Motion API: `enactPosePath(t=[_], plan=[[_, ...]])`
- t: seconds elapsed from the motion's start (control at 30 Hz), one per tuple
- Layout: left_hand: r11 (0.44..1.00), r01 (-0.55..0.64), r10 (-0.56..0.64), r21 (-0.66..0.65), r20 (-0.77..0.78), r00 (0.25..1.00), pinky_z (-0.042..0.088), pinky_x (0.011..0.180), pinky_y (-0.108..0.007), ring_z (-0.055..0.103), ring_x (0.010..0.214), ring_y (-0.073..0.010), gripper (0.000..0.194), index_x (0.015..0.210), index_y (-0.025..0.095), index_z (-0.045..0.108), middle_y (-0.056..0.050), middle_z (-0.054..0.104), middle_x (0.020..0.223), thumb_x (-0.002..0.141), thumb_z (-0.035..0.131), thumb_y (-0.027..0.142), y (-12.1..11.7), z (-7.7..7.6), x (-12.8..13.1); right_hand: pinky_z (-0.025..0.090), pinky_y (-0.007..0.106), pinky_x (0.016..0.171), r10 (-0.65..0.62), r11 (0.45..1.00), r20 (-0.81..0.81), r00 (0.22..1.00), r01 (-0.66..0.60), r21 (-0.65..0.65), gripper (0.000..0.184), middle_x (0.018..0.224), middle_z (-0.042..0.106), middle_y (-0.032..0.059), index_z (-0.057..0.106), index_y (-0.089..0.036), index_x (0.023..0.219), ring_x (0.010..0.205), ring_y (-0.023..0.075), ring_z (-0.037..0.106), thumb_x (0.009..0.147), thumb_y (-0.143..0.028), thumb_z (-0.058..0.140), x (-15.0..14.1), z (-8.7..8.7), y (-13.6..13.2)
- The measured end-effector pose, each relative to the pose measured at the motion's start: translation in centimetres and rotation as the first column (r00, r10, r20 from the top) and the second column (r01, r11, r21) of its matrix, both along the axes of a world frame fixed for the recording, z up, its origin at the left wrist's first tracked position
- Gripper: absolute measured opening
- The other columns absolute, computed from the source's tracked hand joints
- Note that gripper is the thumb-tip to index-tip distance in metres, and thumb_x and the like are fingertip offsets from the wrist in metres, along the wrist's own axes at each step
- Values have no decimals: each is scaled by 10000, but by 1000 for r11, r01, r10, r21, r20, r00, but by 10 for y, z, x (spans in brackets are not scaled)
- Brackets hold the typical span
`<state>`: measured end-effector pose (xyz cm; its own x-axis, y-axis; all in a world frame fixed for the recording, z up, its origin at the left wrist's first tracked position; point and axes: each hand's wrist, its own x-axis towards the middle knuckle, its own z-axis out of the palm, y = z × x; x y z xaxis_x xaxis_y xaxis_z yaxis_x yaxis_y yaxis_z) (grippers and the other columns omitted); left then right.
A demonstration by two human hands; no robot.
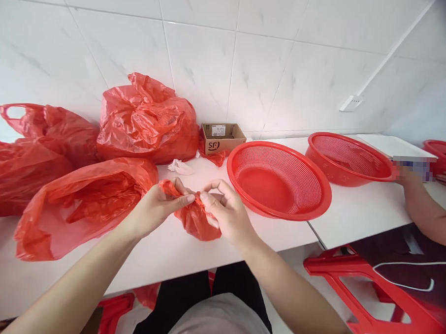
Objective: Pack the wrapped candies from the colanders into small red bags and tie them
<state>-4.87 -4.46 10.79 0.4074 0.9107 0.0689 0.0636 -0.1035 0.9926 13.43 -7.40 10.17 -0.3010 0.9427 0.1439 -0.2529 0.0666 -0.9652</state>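
Red plastic bag (196,220), bunched into a small wad, sits near the front edge of the white bench (74,273). The left hand (156,211) and right hand (226,211) hold it from either side, thumbs and fingertips pinching its gathered neck, close together so the plastic stays tight. Beside it lie a crumpled white tissue (180,167), a large open red bag (84,205) and a red colander (277,179). Farther right, a co-worker's hand (410,177) touches a second red colander (349,160).

Bright even light, faint shadows, bowed edges (wide lens)
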Motion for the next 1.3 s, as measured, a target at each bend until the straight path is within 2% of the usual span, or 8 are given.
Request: enactPosePath(t=[0.17, 0.37, 0.47, 0.57, 0.77, 0.97, 1.13, 1.3], plan=[[998, -10, 13, -56, 42, 999, 529, 736, -305, 677, 853, -173, 288, 702, 182, 504, -34, 703, 994, 794, 766, 259, -5, -2, -2, 237, 222, 429, -79, 990, -11, 997, 77, -115, 215, 528, 386, -119, 447, -259, 928, 407, 70, 279, 900, -428, 578, 5, -38, -12], [982, -4, 40, 186, -189, 981, 521, 788, -329, 650, 890, -181, 236, 747, 197, 505, -25, 653, 905, 846, 693, 300, -10, -3, 4, 438, 274, 626, -420, 893, 432, 798, 278, 354, 212, 865, 617, -3, 591, -254, 1050, 679, 127, 519, 841, -224, 583, 22, -33, -7], [961, 49, 25, 273, -261, 965, 521, 774, -321, 645, 870, -171, 169, 847, 217, 491, -15, 646, 905, 865, 651, 265, -11, 0, 7, 485, 296, 728, -338, 908, 407, 849, 179, 380, 312, 1167, 641, 46, 578, -267, 1161, 890, 153, 604, 852, -230, 579, 20, -31, -1], [938, 23, 70, 345, -254, 965, 531, 810, -338, 666, 874, -171, 175, 883, 233, 441, -9, 668, 926, 860, 612, 205, -11, -5, 12, 502, 307, 772, -254, 937, 307, 917, 154, 314, 211, 978, 665, 16, 540, -248, 1075, 857, 149, 628, 867, -218, 552, 8, -38, 0], [763, -279, 500, 583, -258, 827, 515, 790, -351, 667, 854, -186, 152, 887, 243, 472, -2, 680, 929, 819, 569, 150, -14, -31, 26, 516, 318, 761, -252, 945, 236, 939, 185, 270, 229, 892, 608, -1, 455, -247, 977, 803, 156, 625, 799, -157, 569, -14, -53, -10], [724, -213, 454, 656, -221, 863, 512, 713, -295, 636, 798, -163, 46, 920, 236, 593, -26, 667, 926, 880, 581, 216, -17, -27, 22, 518, 311, 693, -61, 998, 63, 996, 59, 31, 239, 796, 630, 3, 566, -242, 1067, 740, 162, 635, 916, -428, 573, 3, -46, 0], [741, -60, 364, 669, -326, 872, 516, 693, -276, 670, 770, -166, 56, 871, 240, 704, -16, 710, 843, 862, 649, 246, -14, -11, 4, 480, 301, 712, -193, 941, 350, 917, 72, 330, 147, 859, 672, 23, 634, -229, 899, 786, 165, 620, 943, -326, 532, 9, -35, 2], [658, -105, 479, 746, -307, 822, 506, 713, -305, 663, 748, -180, 110, 789, 263, 746, 6, 735, 791, 829, 706, 357, -15, 12, -11, 414, 308, 662, -387, 806, 510, 768, 14, 591, 171, 763, 641, 22, 566, -235, 800, 714, 175, 557, 943, -219, 474, 6, -37, -4]])
